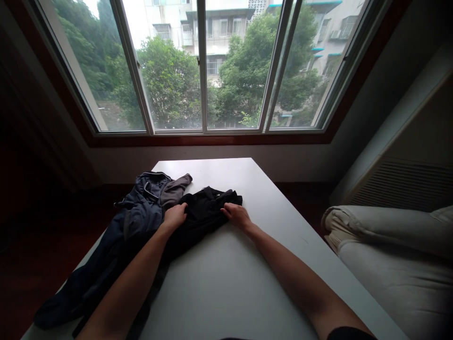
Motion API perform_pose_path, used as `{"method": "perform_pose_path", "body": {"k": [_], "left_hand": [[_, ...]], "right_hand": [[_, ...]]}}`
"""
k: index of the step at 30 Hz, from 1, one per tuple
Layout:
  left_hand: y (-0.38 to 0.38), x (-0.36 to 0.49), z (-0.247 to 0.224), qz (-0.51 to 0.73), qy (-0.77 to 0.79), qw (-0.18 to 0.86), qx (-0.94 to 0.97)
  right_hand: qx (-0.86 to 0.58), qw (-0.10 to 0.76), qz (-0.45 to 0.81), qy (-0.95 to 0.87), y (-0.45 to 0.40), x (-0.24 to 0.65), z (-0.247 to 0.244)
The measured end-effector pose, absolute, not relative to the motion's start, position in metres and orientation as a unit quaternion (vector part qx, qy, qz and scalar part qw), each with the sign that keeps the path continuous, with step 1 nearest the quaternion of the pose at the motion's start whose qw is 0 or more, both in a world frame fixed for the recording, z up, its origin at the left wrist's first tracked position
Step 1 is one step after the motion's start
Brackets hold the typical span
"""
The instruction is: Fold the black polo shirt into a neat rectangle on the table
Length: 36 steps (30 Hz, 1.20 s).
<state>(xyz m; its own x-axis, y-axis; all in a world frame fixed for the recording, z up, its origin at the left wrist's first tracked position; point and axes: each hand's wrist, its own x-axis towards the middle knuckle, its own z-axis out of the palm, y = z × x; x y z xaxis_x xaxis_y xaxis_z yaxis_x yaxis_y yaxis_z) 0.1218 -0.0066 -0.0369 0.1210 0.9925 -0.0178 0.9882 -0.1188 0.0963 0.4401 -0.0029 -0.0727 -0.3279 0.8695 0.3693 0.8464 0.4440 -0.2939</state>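
A black garment [203, 215] lies bunched on the white table, its upper end spread between my two hands. My left hand [175, 215] is closed on its left side, fingers pinching the cloth. On the opposite side my right hand [236, 215] grips the edge of the same garment. The lower part of the black cloth trails toward me, partly behind my left forearm. Left of it lies a dark blue-grey garment [143, 203] with light piping, stretching down the table's left side. A brownish-grey piece of cloth [175, 190] sits between the two; whose part it is I cannot tell.
The white table [219, 288] reaches toward a wide window [203, 71] with a brown frame. At the right stands a pale cushioned sofa [392, 255], close to the table's edge. Behind it is a light slatted panel [399, 182]. The floor [42, 226] is dark reddish.
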Motion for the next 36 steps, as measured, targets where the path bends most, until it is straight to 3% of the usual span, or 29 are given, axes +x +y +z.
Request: {"method": "perform_pose_path", "body": {"k": [5,8,10,13,15,18,24,29,36], "left_hand": [[-0.005,0.104,-0.008,-0.024,0.651,0.062,0.756],[-0.020,0.108,-0.002,-0.040,0.622,0.082,0.778],[-0.039,0.119,-0.005,-0.051,0.568,0.127,0.811],[-0.064,0.136,-0.011,-0.089,0.449,0.244,0.855],[-0.070,0.142,-0.011,-0.099,0.427,0.250,0.863],[-0.058,0.141,-0.007,-0.065,0.480,0.175,0.857],[-0.010,0.142,-0.009,0.112,0.612,0.033,0.782],[0.015,0.152,-0.031,0.071,0.661,0.068,0.744],[0.039,0.152,-0.057,0.112,0.655,0.224,0.713]], "right_hand": [[-0.616,0.302,0.007,-0.728,0.020,0.491,-0.065],[-0.656,0.382,0.015,-0.651,0.037,0.533,-0.062],[-0.678,0.438,0.030,-0.590,0.045,0.562,-0.063],[-0.711,0.450,0.070,-0.536,0.048,0.596,-0.069],[-0.730,0.426,0.094,-0.526,0.046,0.608,-0.074],[-0.745,0.398,0.088,-0.527,0.046,0.605,-0.074],[-0.677,0.348,0.044,-0.648,0.053,0.559,-0.065],[-0.670,0.209,0.048,-0.711,0.047,0.537,-0.071],[-0.725,0.088,0.067,-0.679,0.039,0.529,-0.059]]}}
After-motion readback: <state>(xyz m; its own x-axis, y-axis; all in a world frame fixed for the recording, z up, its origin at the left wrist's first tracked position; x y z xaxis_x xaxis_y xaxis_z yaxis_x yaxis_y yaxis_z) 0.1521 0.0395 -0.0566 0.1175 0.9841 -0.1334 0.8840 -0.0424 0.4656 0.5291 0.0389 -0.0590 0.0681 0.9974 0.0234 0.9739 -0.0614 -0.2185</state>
